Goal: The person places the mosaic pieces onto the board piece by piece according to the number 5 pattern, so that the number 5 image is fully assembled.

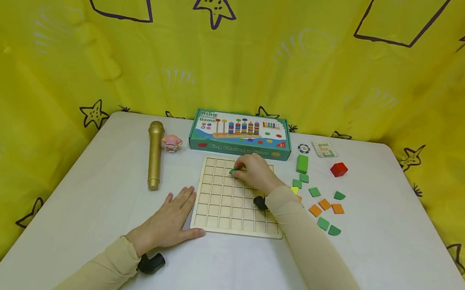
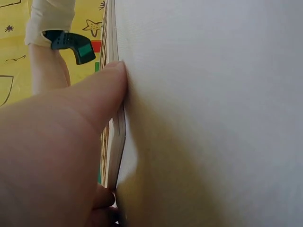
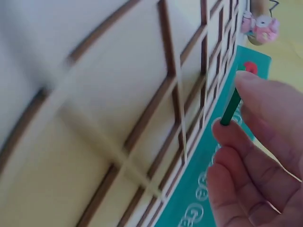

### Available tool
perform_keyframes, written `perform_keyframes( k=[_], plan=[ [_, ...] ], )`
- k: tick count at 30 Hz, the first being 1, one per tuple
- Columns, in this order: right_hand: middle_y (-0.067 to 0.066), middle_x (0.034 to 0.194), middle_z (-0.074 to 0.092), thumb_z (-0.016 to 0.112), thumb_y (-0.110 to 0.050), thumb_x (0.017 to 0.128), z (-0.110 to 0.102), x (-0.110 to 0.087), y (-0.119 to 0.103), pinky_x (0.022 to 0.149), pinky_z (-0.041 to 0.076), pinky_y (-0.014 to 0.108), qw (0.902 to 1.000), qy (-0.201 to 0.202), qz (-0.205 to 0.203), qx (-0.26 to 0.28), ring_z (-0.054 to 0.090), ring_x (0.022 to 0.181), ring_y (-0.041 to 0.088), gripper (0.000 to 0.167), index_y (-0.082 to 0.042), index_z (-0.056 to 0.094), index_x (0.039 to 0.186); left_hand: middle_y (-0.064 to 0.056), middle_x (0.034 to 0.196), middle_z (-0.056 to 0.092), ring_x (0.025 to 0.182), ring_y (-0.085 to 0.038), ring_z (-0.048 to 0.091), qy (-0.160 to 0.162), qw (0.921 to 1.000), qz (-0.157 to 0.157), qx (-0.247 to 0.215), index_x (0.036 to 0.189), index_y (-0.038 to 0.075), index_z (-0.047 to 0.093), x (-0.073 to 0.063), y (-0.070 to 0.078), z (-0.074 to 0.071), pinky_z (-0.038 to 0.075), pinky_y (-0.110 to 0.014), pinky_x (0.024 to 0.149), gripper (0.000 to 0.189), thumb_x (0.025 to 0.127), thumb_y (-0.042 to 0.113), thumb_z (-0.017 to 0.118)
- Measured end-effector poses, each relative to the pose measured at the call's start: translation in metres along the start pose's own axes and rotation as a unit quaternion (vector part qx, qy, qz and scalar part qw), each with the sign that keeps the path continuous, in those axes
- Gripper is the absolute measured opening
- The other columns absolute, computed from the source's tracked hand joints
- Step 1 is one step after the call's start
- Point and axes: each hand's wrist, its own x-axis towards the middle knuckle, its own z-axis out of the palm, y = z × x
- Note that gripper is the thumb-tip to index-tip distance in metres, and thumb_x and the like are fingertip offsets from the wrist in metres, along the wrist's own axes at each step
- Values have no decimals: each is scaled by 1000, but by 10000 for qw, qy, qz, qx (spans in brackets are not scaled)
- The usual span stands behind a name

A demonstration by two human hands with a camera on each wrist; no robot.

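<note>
A square wooden grid board (image 1: 225, 206) lies on the white table. My right hand (image 1: 256, 172) is over its far half, pinching a thin green tile (image 3: 231, 108) between thumb and fingertip. In the right wrist view the tile is edge-on, above the board's raised grid lines. My left hand (image 1: 170, 217) rests flat at the board's near left corner, fingers straight along the left side. Its thumb (image 2: 111, 80) touches the near edge. To the right lie loose green tiles (image 1: 314, 192), orange tiles (image 1: 315, 210) and quarter-round green tiles (image 1: 334, 230).
Behind the board stands a green game box (image 1: 239, 149). A gold microphone (image 1: 154, 155) and a pink figurine (image 1: 172, 143) are at the left. Back right are a green block (image 1: 302, 164), a red block (image 1: 339, 169), a poker chip (image 1: 304, 148) and a checked square (image 1: 324, 149).
</note>
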Motion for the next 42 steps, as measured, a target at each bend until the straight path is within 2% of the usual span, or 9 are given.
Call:
perform_keyframes(
  k=[4, 10, 17, 20, 23, 27, 31, 36, 42],
  plan=[
    [-3, 81, 66, 74, -19, 90, 8, 10, -5, 77, 45, 33, 9999, -81, 70, -132, 53, 83, 19, 11, -10, 72, 83, -25, 157, 17, 145, -36, 14, -43, 10000, -29, -3, 148, -12, 25, 0, 0, 0, 17, -61, 110, 103, 89, 69, 52],
    [-2, 79, 66, 74, -18, 89, 14, 15, -10, 75, 45, 32, 9987, -168, -144, -450, 51, 80, 19, 12, -9, 74, 81, -25, 157, 17, 145, -36, 14, -63, 10000, -19, -9, 148, -12, 25, 0, 0, 0, 17, -61, 110, 103, 89, 68, 52],
    [1, 84, 69, 74, -13, 89, 13, 14, -10, 76, 46, 32, 9938, -87, -644, -905, 55, 81, 20, 7, -7, 74, 87, -26, 157, 17, 145, -36, 14, -67, 10000, -27, -35, 148, -12, 25, 0, 1, -1, 17, -60, 111, 102, 89, 66, 55],
    [3, 87, 71, 73, -11, 90, 13, 13, -12, 80, 47, 33, 9917, -37, -769, -1026, 58, 83, 22, 6, -5, 75, 89, -26, 156, 17, 145, -37, 15, -41, 10000, -4, -33, 148, -13, 26, 0, 2, -2, 17, -61, 110, 102, 89, 65, 56],
    [5, 89, 72, 71, -8, 91, 13, 13, -13, 94, 45, 39, 9899, 4, -841, -1143, 62, 86, 23, 7, -3, 76, 90, -26, 156, 18, 144, -37, 15, -2, 10000, 6, -35, 147, -13, 26, 0, 2, -2, 18, -61, 110, 102, 89, 64, 57],
    [7, 94, 71, 69, -8, 92, 14, 9, -14, 97, 44, 39, 9887, 9, -770, -1290, 62, 91, 24, 9, -4, 77, 93, -26, 156, 18, 144, -37, 15, -22, 10000, -1, -38, 147, -13, 26, 0, 1, -2, 17, -61, 110, 102, 89, 64, 57],
    [6, 96, 70, 69, -8, 92, 14, 6, -15, 81, 48, 34, 9881, 68, -676, -1378, 58, 88, 24, 9, -6, 77, 93, -26, 156, 18, 145, -37, 15, -65, 10000, -48, -14, 147, -13, 26, 0, 1, -2, 16, -61, 110, 102, 89, 65, 56],
    [3, 93, 69, 68, -9, 93, 14, 8, -15, 77, 47, 33, 9870, 119, -603, -1486, 56, 84, 22, 8, -8, 76, 91, -26, 156, 18, 145, -37, 15, -62, 10000, -57, -2, 147, -13, 26, 0, 1, -2, 16, -61, 111, 102, 89, 65, 56],
    [6, 104, 66, 68, -10, 93, 13, 8, -15, 81, 49, 35, 9909, -163, -382, -1281, 57, 94, 23, 19, -11, 75, 110, -26, 156, 18, 145, -37, 15, -41, 10000, -45, 21, 148, -13, 26, 1, 3, -1, 17, -61, 110, 102, 88, 66, 56]
  ],
)
